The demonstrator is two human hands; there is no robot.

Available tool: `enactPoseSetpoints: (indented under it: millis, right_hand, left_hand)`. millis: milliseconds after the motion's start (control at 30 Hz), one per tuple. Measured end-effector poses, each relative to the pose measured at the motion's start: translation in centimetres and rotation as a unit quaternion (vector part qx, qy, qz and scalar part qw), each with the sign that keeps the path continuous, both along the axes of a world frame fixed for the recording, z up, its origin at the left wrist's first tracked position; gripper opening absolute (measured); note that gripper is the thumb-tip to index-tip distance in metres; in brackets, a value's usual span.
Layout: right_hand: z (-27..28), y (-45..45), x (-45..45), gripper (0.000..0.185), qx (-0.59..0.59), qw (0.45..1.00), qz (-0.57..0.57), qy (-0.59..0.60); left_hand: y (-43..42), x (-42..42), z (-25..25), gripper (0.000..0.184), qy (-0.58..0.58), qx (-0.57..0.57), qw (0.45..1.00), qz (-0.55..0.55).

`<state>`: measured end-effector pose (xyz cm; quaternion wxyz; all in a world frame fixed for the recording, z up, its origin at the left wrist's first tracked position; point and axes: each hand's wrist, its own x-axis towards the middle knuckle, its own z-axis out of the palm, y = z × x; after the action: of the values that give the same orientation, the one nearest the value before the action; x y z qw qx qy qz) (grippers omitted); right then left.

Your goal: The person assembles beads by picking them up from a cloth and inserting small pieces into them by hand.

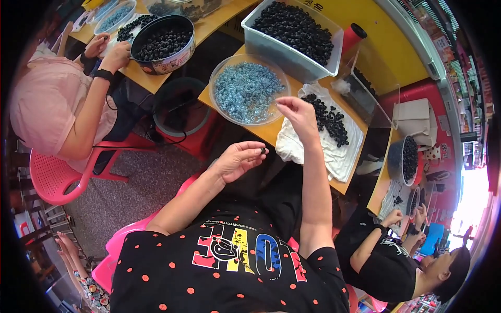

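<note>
Between the thumb and fingers of my left hand (pixel 242 159) is a small black piece (pixel 263 151), held in front of my chest. My right hand (pixel 299 116) is raised beside the right rim of a round clear bowl (pixel 245 88) full of small bluish transparent pieces. Its thumb and index finger are pinched together; anything between them is too small to make out. Right of that hand, a white cloth (pixel 347 151) carries scattered black pieces (pixel 331 120). Behind the bowl stands a large clear bin (pixel 292 57) heaped with black pieces.
At the left, a person in pink (pixel 57 104) works near a pot (pixel 164 62) of black pieces. Another person in black (pixel 383 263) works at the lower right, near a bowl (pixel 395 159). A red tub (pixel 180 130) stands below the table (pixel 271 130).
</note>
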<state>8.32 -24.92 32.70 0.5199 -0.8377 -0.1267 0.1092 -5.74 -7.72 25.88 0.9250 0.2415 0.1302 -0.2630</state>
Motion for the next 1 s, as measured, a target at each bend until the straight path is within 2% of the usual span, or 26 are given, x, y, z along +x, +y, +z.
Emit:
enactPoseSetpoints:
  millis: [33, 67, 133, 167, 300, 467, 533, 567, 633, 667, 733, 800, 867, 900, 967, 1000]
  right_hand:
    - [-0.6, -0.5, -1.1, 0.016, 0.137, 0.988, -0.020, 0.073]
    - [-1.1, -1.1, -2.2, 0.016, 0.138, 0.987, -0.025, 0.073]
    - [-1.7, -2.0, -4.6, 0.016, 0.359, 0.917, -0.052, 0.165]
    - [-2.2, -2.6, -5.5, 0.018, 0.401, 0.893, -0.062, 0.197]
    - [-2.6, -3.9, -8.8, 0.017, 0.482, 0.846, -0.090, 0.208]
    - [-1.8, -4.8, -10.8, 0.016, 0.533, 0.820, -0.109, 0.181]
    - [-2.2, -4.9, -11.4, 0.016, 0.527, 0.828, -0.148, 0.122]
    - [-2.3, -4.9, -11.8, 0.015, 0.521, 0.830, -0.164, 0.110]
    - [-2.9, -5.3, -12.5, 0.015, 0.518, 0.829, -0.179, 0.110]
    - [-3.2, -5.5, -12.9, 0.015, 0.509, 0.832, -0.189, 0.115]
    - [-3.4, -6.0, -13.7, 0.015, 0.516, 0.827, -0.196, 0.110]
    - [-3.6, -6.4, -14.2, 0.015, 0.504, 0.827, -0.215, 0.127]
    - [-4.1, -6.9, -14.5, 0.016, 0.517, 0.818, -0.217, 0.128]
    - [-4.5, -7.2, -14.7, 0.016, 0.525, 0.808, -0.225, 0.143]
    - [-4.9, -7.6, -14.8, 0.016, 0.536, 0.796, -0.234, 0.155]
    - [-5.1, -7.7, -14.9, 0.016, 0.539, 0.793, -0.235, 0.157]
  left_hand:
    - [0.0, 0.4, 0.7, 0.023, -0.010, -0.010, 1.000, 0.019]
    - [-0.1, 0.7, 1.3, 0.023, -0.017, -0.021, 0.999, 0.036]
    - [-0.7, 1.4, 2.4, 0.022, -0.024, -0.012, 0.999, 0.046]
    - [-1.0, 1.6, 2.8, 0.022, -0.029, -0.014, 0.998, 0.047]
    - [-2.8, 2.3, 3.8, 0.022, -0.057, -0.005, 0.997, 0.043]
    - [-4.8, 2.2, 4.8, 0.020, -0.086, 0.000, 0.996, 0.002]
    - [-6.1, 2.0, 5.4, 0.019, -0.132, 0.145, 0.981, 0.017]
    - [-6.7, 1.9, 5.5, 0.019, -0.135, 0.148, 0.980, 0.010]
    - [-7.7, 1.5, 5.5, 0.017, -0.301, 0.321, 0.894, 0.080]
    - [-7.9, 1.3, 5.6, 0.017, -0.305, 0.324, 0.893, 0.073]
    - [-8.3, 1.1, 5.7, 0.019, -0.376, 0.497, 0.778, 0.076]
    - [-9.0, 1.2, 5.3, 0.017, -0.380, 0.503, 0.771, 0.089]
    - [-9.4, 1.3, 4.9, 0.018, -0.444, 0.555, 0.695, 0.110]
    - [-9.7, 1.1, 4.9, 0.018, -0.444, 0.557, 0.694, 0.102]
    - [-10.2, 1.3, 5.0, 0.017, -0.490, 0.580, 0.640, 0.115]
    - [-10.3, 1.4, 5.1, 0.017, -0.492, 0.580, 0.640, 0.110]
